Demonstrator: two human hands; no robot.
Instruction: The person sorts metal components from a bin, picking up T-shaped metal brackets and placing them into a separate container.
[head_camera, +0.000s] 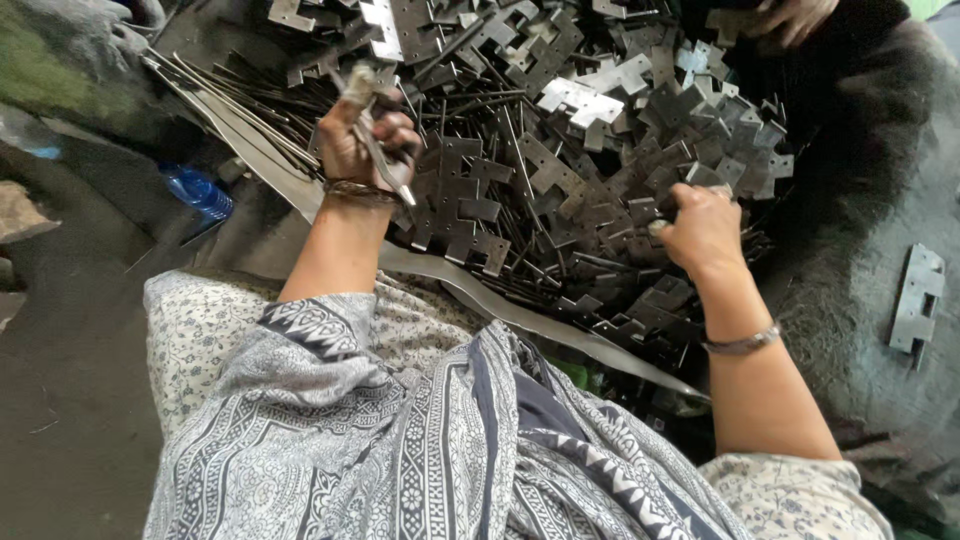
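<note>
A large heap of flat grey metal brackets mixed with thin metal rods fills the floor in front of me. My left hand is closed around a metal piece with rods through it, held up over the left side of the heap. My right hand reaches down into the right side of the heap, fingers curled on a bracket there; what it grips is partly hidden. A long curved metal strip lies along the near edge of the heap, next to my patterned clothing.
A blue plastic bottle lies at the left on the dark floor. A single bracket assembly sits apart at the right. Another person's hand shows at the top right edge.
</note>
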